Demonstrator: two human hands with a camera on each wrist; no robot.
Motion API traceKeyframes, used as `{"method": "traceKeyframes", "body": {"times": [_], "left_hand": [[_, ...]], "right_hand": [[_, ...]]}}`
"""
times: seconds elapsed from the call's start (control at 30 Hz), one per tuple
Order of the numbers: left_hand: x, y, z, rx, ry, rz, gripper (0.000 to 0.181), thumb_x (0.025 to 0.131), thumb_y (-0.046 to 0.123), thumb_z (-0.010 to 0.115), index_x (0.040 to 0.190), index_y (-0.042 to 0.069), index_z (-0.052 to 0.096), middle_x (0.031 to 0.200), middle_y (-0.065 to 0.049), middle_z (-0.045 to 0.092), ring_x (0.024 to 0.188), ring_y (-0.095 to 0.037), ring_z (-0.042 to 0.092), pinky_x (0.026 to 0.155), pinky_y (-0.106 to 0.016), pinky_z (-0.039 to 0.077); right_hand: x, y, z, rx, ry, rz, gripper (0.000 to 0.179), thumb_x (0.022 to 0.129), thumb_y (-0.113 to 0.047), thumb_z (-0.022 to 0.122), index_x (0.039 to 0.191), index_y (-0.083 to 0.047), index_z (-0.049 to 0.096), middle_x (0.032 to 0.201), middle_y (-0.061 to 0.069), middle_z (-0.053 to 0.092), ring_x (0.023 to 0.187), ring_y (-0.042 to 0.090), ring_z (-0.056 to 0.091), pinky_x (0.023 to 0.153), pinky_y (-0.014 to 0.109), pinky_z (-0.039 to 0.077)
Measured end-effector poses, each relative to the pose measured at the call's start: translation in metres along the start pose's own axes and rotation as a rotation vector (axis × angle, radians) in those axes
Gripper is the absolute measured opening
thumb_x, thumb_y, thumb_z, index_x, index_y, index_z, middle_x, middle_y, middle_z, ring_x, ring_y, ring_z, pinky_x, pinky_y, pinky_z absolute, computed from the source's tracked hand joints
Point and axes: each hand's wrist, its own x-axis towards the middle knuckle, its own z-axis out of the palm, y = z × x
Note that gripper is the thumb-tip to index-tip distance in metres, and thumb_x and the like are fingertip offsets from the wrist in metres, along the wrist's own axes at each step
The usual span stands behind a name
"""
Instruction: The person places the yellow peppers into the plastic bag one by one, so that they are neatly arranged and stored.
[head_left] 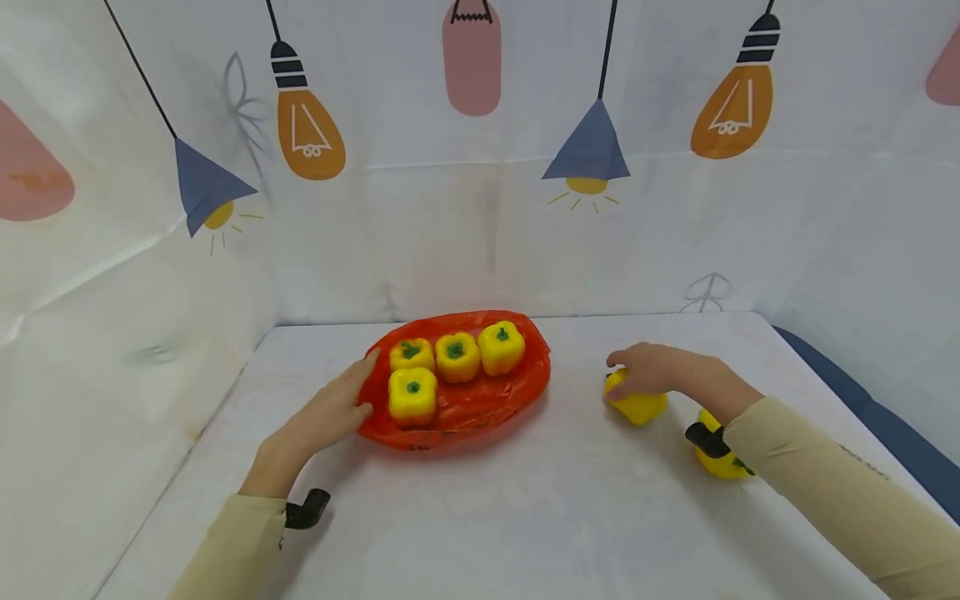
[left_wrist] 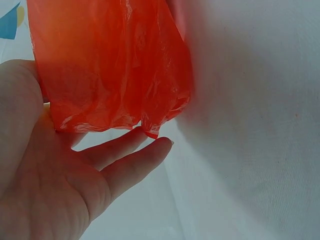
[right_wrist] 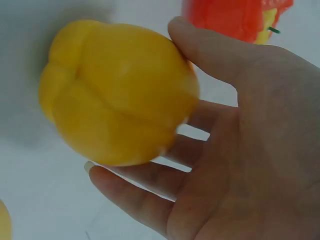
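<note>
A red plastic bag [head_left: 480, 408], its mouth spread wide, sits on the table with several yellow bell peppers [head_left: 457, 357] inside, green stems up. My left hand [head_left: 333, 408] holds the bag's left rim; in the left wrist view the thumb and some fingers pass behind the red plastic [left_wrist: 110, 65], while two others extend along its outside. To the right of the bag, my right hand [head_left: 648, 369] grips another yellow bell pepper [right_wrist: 120, 95] between thumb and fingers, its lobed end facing the right wrist camera. Part of this pepper is hidden by the hand in the head view.
One more yellow bell pepper [head_left: 723, 467] lies on the white table [head_left: 525, 525], partly covered by my right sleeve and a black strap piece [head_left: 707, 440]. A white cloth wall [head_left: 480, 242] with printed lamps stands behind. Something dark blue [head_left: 877, 408] lines the table's right side.
</note>
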Motion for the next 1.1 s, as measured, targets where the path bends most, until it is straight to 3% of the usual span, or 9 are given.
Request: {"method": "traceKeyframes", "body": {"times": [0.23,0.4,0.67,0.87,1.1], "left_hand": [[-0.001,0.002,-0.001,-0.009,-0.004,-0.023,0.077,0.095,0.01,0.05,0.161,0.009,0.009,0.166,-0.016,0.017,0.152,-0.039,0.02,0.12,-0.061,0.023],[-0.002,0.003,-0.001,0.002,0.002,-0.027,0.077,0.095,0.01,0.05,0.16,0.008,0.009,0.166,-0.017,0.017,0.152,-0.04,0.02,0.12,-0.061,0.024],[-0.003,0.002,-0.001,-0.004,-0.002,-0.02,0.076,0.096,0.009,0.05,0.16,0.008,0.01,0.166,-0.017,0.017,0.152,-0.04,0.02,0.12,-0.061,0.023],[-0.003,0.0,0.0,-0.023,-0.007,-0.037,0.078,0.095,0.01,0.051,0.161,0.009,0.009,0.167,-0.015,0.016,0.153,-0.038,0.02,0.12,-0.06,0.024],[-0.002,-0.001,0.001,-0.02,-0.012,-0.041,0.078,0.096,0.011,0.051,0.161,0.01,0.008,0.167,-0.015,0.016,0.152,-0.039,0.02,0.119,-0.061,0.025]], "right_hand": [[0.002,-0.006,0.003,-0.031,-0.015,-0.004,0.066,0.087,-0.041,0.066,0.141,-0.007,0.052,0.137,0.026,0.051,0.105,0.033,0.051,0.09,0.056,0.051],[0.004,-0.01,0.004,-0.033,-0.033,0.006,0.066,0.085,-0.038,0.069,0.142,-0.009,0.052,0.139,0.025,0.05,0.106,0.032,0.051,0.092,0.057,0.05],[0.008,-0.017,0.008,-0.059,-0.029,-0.089,0.052,0.083,-0.034,0.071,0.129,-0.013,0.061,0.133,0.014,0.059,0.109,0.03,0.052,0.094,0.055,0.051],[0.007,-0.025,0.005,-0.043,-0.057,-0.134,0.053,0.082,-0.03,0.073,0.131,-0.016,0.061,0.135,0.011,0.058,0.112,0.029,0.051,0.097,0.056,0.049],[0.009,-0.027,0.0,-0.048,-0.013,-0.188,0.057,0.078,-0.02,0.072,0.133,-0.016,0.059,0.13,0.006,0.059,0.104,0.024,0.052,0.09,0.046,0.053]]}}
